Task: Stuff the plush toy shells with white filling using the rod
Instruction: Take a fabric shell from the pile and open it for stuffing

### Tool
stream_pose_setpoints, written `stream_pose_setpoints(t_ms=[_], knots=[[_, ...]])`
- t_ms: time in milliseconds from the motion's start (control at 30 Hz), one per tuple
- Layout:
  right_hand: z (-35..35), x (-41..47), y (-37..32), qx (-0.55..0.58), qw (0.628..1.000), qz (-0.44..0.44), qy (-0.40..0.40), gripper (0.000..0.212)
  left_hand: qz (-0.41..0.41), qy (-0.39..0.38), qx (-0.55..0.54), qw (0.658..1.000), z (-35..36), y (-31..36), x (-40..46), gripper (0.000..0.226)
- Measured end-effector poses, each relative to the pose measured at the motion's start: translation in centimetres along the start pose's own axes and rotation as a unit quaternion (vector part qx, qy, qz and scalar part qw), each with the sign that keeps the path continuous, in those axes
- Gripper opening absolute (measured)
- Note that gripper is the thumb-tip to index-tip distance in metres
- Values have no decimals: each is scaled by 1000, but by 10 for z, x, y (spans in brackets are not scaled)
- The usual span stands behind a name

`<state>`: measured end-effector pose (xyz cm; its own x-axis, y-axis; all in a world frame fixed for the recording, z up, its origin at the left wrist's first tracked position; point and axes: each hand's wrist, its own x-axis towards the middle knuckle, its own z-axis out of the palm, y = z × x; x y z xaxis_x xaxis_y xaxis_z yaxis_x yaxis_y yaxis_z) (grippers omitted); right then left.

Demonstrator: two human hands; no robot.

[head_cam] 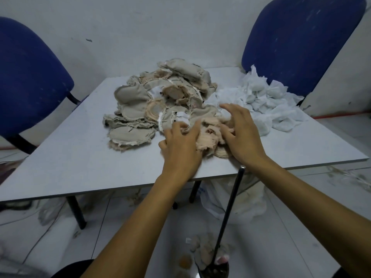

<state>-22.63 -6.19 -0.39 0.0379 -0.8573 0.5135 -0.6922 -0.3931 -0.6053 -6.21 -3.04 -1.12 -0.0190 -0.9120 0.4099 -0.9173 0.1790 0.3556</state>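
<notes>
L hand (181, 145): forearm reaches in from 6 o'clock, palm down on near edge of shell pile; fingers (194, 128) curled, gripping pink-beige fabric.
R hand (242, 135): forearm comes from 5 o'clock, palm down, wrist bent; fingers (228, 108) spread & hooked like a claw over the same pink shell (208, 137), tips touching it.
Shell pile (160, 101): grey-beige flat shells heaped at table centre, running to 11 o'clock of the hands.
White filling (267, 101): loose heap at 2 o'clock of R hand, on table's far-right part.
Rod (230, 207): dark, leaning against near table edge at 6 o'clock of R wrist, lower end in a dark holder on the floor; not held.
Table (80, 157): pale grey.
Chairs: blue, one at 10 o'clock (26, 81), one at 1 o'clock (301, 43).
</notes>
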Motion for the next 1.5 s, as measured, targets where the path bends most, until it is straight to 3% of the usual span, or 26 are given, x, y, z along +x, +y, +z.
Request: stream_pose_setpoints(t_ms=[67,133,200,300,400,533,600,700,833,933,1033,1100,1167,1233,1300,1433,1500], knots=[[-2,-3,4,-44,998,8,-40,40,79,68,-7,995,-2,0,-2,53],[-6,-5,7,-59,995,30,-76,43,116,115,-99,982,-4,-3,0,26],[-10,-7,6,-35,996,17,-78,48,88,122,-210,966,-8,-4,1,12],[-17,-12,4,-21,996,-53,-73,50,-29,117,-352,928,-15,-4,5,14],[-18,-17,6,-56,987,-89,-126,49,-60,121,-407,903,-17,-4,6,16],[-16,-17,5,-87,968,-43,-230,55,-61,110,-428,895,-18,-2,7,10],[-20,-17,2,-24,981,-50,-188,51,-61,82,-465,880,-18,3,3,14],[-27,-17,1,37,990,-106,-82,50,-50,107,-450,885,-17,8,-4,23],[-20,-21,4,48,986,-131,-89,40,-51,90,-449,888,-14,16,-9,19],[-19,-16,4,86,991,-41,-93,31,-53,90,-444,890,-15,17,-12,18],[-24,-7,2,251,956,86,-125,57,-53,68,-477,874,-16,20,-16,17],[-28,-5,7,303,937,112,-130,64,-60,38,-515,854,-14,25,-19,15],[-30,-7,9,260,955,87,-112,54,-69,11,-544,836,-10,30,-22,15],[-29,-10,11,109,990,17,-85,35,-70,-7,-546,835,-8,34,-23,16],[-24,-13,13,9,998,-39,-39,25,-77,-10,-543,836,-7,33,-23,15],[-30,-14,6,126,992,0,28,16,-101,17,-505,857,-9,26,-19,14],[-41,-14,1,149,988,-36,3,18,-106,17,-493,863,-13,23,-18,15]])
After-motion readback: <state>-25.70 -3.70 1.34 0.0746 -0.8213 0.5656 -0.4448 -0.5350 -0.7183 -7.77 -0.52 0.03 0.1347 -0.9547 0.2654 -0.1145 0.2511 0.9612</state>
